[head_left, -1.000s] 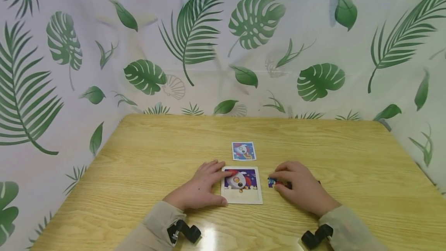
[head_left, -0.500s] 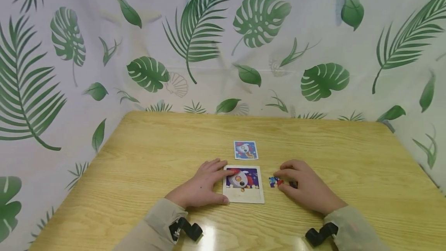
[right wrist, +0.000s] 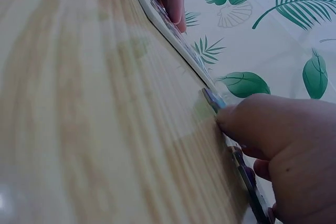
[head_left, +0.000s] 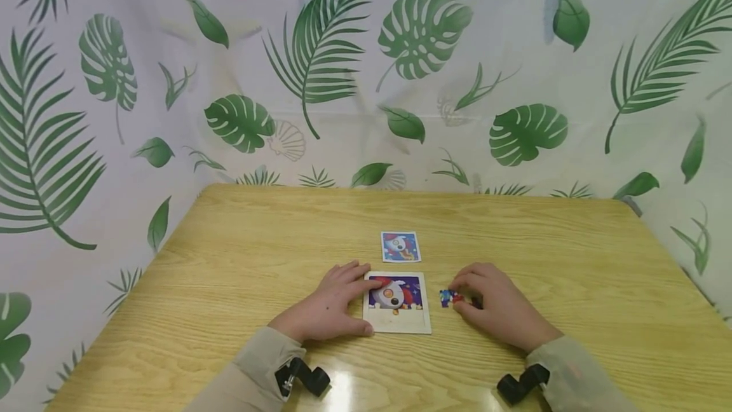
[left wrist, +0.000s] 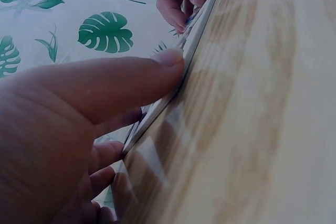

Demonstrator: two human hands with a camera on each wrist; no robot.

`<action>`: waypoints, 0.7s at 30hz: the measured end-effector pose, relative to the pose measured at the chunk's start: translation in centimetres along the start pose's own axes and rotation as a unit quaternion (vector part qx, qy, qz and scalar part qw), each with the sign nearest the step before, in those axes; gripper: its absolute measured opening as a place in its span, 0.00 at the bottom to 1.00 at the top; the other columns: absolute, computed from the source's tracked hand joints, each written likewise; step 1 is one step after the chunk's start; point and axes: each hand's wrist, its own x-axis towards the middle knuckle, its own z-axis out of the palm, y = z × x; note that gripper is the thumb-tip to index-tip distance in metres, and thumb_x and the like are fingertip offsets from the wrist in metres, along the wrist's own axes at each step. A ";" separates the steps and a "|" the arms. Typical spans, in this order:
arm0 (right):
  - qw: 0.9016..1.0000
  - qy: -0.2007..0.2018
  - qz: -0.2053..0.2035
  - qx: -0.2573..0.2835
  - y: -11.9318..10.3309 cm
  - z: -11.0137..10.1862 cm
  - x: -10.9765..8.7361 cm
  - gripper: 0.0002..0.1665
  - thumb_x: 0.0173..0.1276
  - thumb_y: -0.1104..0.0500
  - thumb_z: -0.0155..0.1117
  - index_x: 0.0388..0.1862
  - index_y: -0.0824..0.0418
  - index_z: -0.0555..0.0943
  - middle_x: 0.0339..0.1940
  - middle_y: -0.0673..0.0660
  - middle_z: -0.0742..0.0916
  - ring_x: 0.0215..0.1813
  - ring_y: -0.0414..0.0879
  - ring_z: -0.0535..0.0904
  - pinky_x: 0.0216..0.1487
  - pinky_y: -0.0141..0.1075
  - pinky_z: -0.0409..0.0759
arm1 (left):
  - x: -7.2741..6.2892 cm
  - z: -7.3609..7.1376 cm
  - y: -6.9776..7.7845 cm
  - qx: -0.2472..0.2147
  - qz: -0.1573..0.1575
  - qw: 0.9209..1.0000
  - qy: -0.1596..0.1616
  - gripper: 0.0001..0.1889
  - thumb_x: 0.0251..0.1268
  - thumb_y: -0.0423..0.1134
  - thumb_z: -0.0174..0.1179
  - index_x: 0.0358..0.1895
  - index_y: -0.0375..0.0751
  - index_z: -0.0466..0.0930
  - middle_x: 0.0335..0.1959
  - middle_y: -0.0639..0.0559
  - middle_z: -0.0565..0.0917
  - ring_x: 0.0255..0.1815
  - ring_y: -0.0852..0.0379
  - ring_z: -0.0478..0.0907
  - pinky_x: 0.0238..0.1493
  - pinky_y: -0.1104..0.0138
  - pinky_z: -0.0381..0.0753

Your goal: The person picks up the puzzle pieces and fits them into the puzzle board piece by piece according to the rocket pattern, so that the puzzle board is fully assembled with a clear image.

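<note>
My left hand (head_left: pixel 325 308) lies along the left side of a white-framed jigsaw board (head_left: pixel 407 323), its index finger on the picture and its thumb at the lower left corner. Assembled pieces fill the board's upper part with a rocket-like cartoon; the lower strip is bare. To the right of the board, my right hand (head_left: pixel 499 309) pinches a small blue and red puzzle piece (head_left: pixel 445 298) between thumb and index finger, close to the table. Under its curled fingers lie more dark pieces (right wrist: pixel 247 177), partly hidden. In the right wrist view the thumb presses at the piece's edge.
A small picture card (head_left: pixel 401 247) with a matching design lies just behind the board. The wooden table (head_left: pixel 274 227) extends on all sides of it. A white curtain (head_left: pixel 343 94) with green leaf prints hangs along the table's back and sides.
The right fingers shift slightly at the puzzle pieces, and more of the blue and red piece shows than a second ago. The left hand and board stay put.
</note>
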 end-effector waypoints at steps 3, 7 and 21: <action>1.000 -0.003 0.023 0.014 -0.2 0.0 0.1 0.11 0.66 0.58 0.72 0.46 0.50 0.84 0.47 0.46 0.82 0.51 0.44 0.76 0.53 0.49 0.77 | 0.0 0.0 0.0 0.002 0.003 1.000 0.002 0.43 0.58 0.58 0.70 0.78 0.58 0.64 0.82 0.49 0.54 0.83 0.47 0.40 0.78 0.49 0.34; 0.999 -0.004 0.047 0.021 -0.6 0.1 0.2 0.11 0.66 0.61 0.70 0.46 0.52 0.83 0.45 0.48 0.82 0.47 0.44 0.76 0.49 0.48 0.78 | 0.0 -0.1 -0.1 -0.001 0.009 1.000 0.003 0.43 0.59 0.58 0.70 0.78 0.57 0.65 0.82 0.48 0.54 0.83 0.46 0.41 0.78 0.49 0.35; 0.998 0.013 0.042 0.052 -1.0 0.1 0.2 0.12 0.71 0.64 0.66 0.47 0.48 0.86 0.45 0.45 0.83 0.49 0.44 0.76 0.51 0.49 0.77 | 0.0 -0.1 0.0 0.004 0.006 1.000 0.002 0.43 0.59 0.58 0.70 0.78 0.57 0.64 0.82 0.48 0.54 0.83 0.47 0.41 0.78 0.48 0.36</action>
